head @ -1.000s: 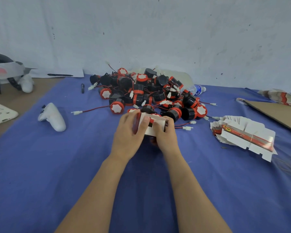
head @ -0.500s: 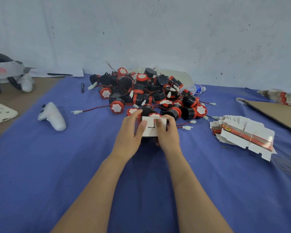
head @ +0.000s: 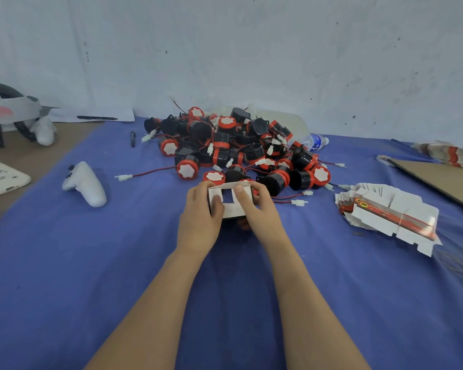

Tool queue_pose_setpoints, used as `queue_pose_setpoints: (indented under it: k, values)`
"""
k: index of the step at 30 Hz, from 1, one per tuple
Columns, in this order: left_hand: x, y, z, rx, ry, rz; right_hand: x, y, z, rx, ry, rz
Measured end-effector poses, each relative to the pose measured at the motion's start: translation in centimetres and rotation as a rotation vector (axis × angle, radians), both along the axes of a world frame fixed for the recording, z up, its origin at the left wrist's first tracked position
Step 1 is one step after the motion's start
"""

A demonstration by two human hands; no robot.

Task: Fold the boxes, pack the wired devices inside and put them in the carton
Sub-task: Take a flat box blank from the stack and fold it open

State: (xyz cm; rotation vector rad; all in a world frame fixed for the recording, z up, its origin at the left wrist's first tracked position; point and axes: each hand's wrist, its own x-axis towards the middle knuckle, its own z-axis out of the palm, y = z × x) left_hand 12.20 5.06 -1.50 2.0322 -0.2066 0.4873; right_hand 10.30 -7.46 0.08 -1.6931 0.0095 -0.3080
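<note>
Left hand and right hand grip a white box from either side, thumbs pressing its flaps, forearms converging.

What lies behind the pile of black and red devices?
A clear plastic bag lies behind the pile, and a water bottle at its right rear. The pile covers the bag's lower part.

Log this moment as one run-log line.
step: fold box flaps | left grip: holds box, thumb on flap | right grip: holds box, thumb on flap | device pile: behind box | flat boxes: stacked at right
</note>
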Motion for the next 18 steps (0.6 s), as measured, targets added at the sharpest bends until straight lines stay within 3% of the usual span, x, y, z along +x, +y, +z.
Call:
queue_pose_setpoints:
  k: [6, 12, 18]
  values:
    - [0.4, 0.7, 0.1, -0.062, -0.003, -0.066, -0.1, -0.4, 0.7, 0.131, 0.108, 0.116]
    - [-0.1, 0.3, 0.3, -0.207, -0.016, -0.287, 0.1, -0.9, -0.1, 0.024, -0.030, -0.016]
    - [0.1, -0.1, -0.3, -0.038, -0.091, -0.124, 0.1, 0.7, -0.7, -0.051, -0.116, -0.131]
